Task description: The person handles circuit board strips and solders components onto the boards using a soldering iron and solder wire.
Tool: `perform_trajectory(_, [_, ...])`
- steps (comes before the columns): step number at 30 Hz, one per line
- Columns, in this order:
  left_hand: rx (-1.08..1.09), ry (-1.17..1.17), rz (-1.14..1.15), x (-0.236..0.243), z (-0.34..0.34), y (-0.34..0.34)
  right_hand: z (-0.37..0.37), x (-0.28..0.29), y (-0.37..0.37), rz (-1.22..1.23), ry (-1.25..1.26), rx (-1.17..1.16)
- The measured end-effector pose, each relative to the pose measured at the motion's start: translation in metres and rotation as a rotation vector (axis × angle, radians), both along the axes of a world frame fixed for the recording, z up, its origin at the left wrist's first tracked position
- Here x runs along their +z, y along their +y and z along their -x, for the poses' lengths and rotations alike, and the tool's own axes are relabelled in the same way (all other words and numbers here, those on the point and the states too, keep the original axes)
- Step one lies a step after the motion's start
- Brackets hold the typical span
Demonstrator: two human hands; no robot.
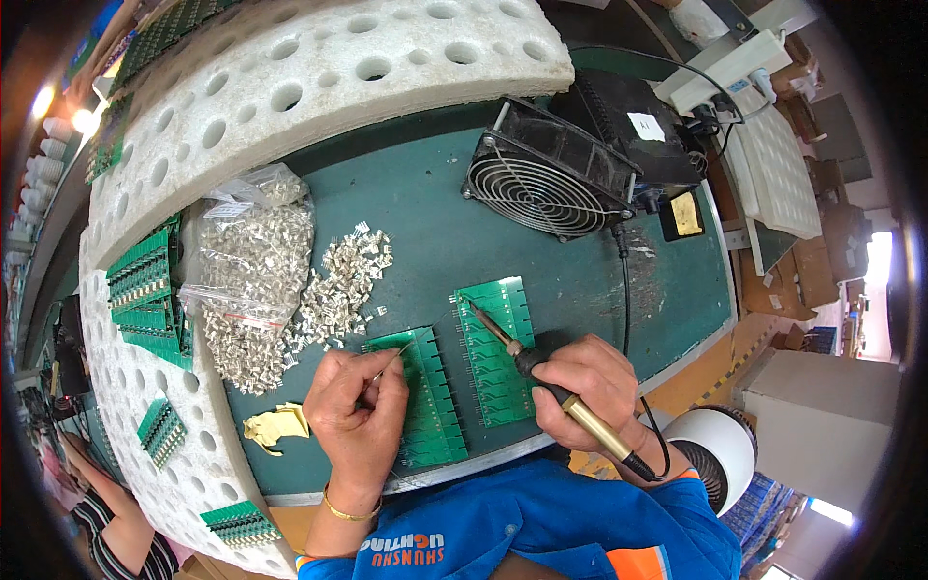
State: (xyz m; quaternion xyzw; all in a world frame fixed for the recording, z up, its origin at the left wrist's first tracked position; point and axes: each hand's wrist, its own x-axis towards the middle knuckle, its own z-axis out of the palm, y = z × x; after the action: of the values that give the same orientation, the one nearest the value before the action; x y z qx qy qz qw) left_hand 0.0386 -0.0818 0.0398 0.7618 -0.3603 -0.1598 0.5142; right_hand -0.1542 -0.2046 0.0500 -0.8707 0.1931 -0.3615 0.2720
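A green circuit board (501, 375) lies flat near the tabletop's (406, 227) near edge, the tip of a soldering iron (597, 425) at its far left corner. Thin, stiff and probably light, the board looks best taken by its long edges, clear of the pins; the iron, likely hot at the tip, calls for a hold on its handle. The right hand (590, 387) grips that handle, while the left hand (356, 411) pinches a thin wire (407, 346) over a second board (432, 411) just beside the first. Toward the tabletop's left edge, a clear plastic bag (253, 242) bulges with small white connectors, more heaped loose (348, 275) beside it. White foam (135, 391) bordering that edge carries further green boards (161, 432); near the far right corner, a small black holder (667, 223) contains a yellow pad.
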Motion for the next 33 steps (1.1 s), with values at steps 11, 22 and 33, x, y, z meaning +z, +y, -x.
perform_trajectory(11, [-0.05,-0.059,0.014,-0.0008,-0.0005,0.001,0.0001,-0.002,0.0022,-0.033,0.003,0.008])
perform_trajectory(22, [-0.075,-0.139,0.036,-0.0016,0.0023,0.002,-0.0009,-0.0037,0.0018,-0.036,-0.001,0.008])
perform_trajectory(33, [-0.071,-0.148,0.039,-0.0031,0.002,0.0037,0.0005,-0.003,-0.0017,-0.057,-0.005,0.012])
